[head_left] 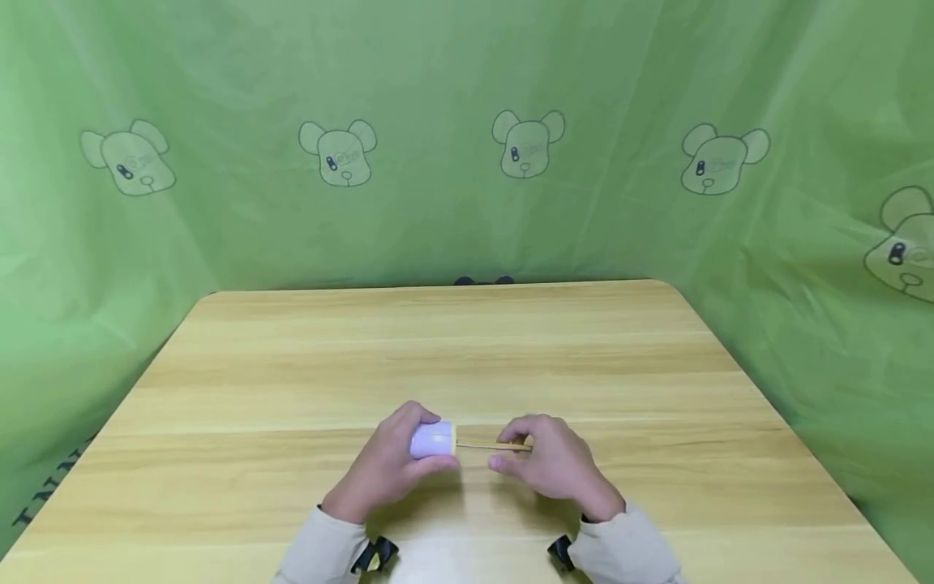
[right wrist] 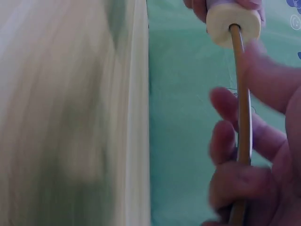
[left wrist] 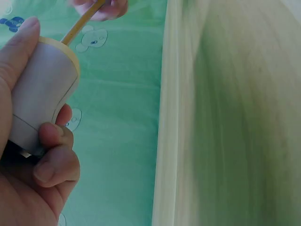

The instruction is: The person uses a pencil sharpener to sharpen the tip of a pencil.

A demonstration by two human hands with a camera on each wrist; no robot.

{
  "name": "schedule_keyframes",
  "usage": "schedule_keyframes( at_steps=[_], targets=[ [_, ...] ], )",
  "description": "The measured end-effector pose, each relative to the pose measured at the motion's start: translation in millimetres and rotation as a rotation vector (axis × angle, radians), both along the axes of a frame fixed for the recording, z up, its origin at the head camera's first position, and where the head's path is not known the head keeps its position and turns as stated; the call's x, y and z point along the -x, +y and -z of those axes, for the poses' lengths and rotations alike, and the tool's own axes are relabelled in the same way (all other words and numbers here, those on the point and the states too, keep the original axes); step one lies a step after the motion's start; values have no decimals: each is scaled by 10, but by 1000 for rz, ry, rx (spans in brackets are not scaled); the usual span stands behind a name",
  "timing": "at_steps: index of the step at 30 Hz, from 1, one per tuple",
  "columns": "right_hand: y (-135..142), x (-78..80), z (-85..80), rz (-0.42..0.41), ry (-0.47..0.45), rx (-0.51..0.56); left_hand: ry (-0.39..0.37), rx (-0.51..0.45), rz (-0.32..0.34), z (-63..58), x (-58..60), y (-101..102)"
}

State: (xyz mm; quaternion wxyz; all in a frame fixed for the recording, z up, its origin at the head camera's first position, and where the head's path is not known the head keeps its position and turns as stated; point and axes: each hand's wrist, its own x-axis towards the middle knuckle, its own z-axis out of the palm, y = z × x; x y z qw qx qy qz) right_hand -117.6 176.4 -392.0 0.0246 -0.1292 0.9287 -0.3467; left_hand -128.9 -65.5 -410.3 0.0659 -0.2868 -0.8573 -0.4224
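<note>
My left hand (head_left: 394, 458) grips a small lavender pencil sharpener (head_left: 432, 440), its thumb and fingers wrapped round the barrel-shaped body. The sharpener lies sideways above the table, and its pale yellow end (right wrist: 233, 28) faces right. A yellow-brown pencil (right wrist: 244, 113) sticks out of the round hole in that end, its tip hidden inside. Toward the other end of the pencil, my right hand (head_left: 550, 454) holds it in curled lower fingers. The right thumb (right wrist: 270, 77) and forefinger are spread around the shaft, slightly blurred in the right wrist view.
Both hands are over the near middle of a light wood-grain table (head_left: 452, 349). Green cloth (head_left: 438, 219) printed with bear heads hangs behind and along both sides. Black wrist mounts (head_left: 375, 556) show at the cuffs of the light sleeves (head_left: 324, 547).
</note>
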Motion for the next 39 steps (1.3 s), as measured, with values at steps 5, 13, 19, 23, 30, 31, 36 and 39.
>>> schedule_keyframes(
  at_steps=[5, 13, 19, 23, 30, 31, 36, 39],
  targets=[
    [-56, -10, 53, 72, 201, 6, -18, -35, -21, -2, -10, -14],
    [-122, 11, 154, 193, 527, -3, -36, -52, -57, -8, 9, 26],
    [-143, 36, 198, 170, 793, 59, -142, -102, -48, -20, 12, 14],
    [-151, 44, 220, 154, 926, 54, -173, -108, -20, -16, 6, 7],
    [-168, 51, 223, 126, 901, 56, -91, -48, -20, -7, -7, 22],
    [-166, 52, 221, 124, 880, 53, -76, -38, -21, -8, -11, 25],
    [-130, 45, 176, 125, 821, 9, -13, -30, -20, -22, -42, 48],
    [-87, 44, 100, 134, 801, -10, 23, -54, -9, -28, -51, 81]
  ],
)
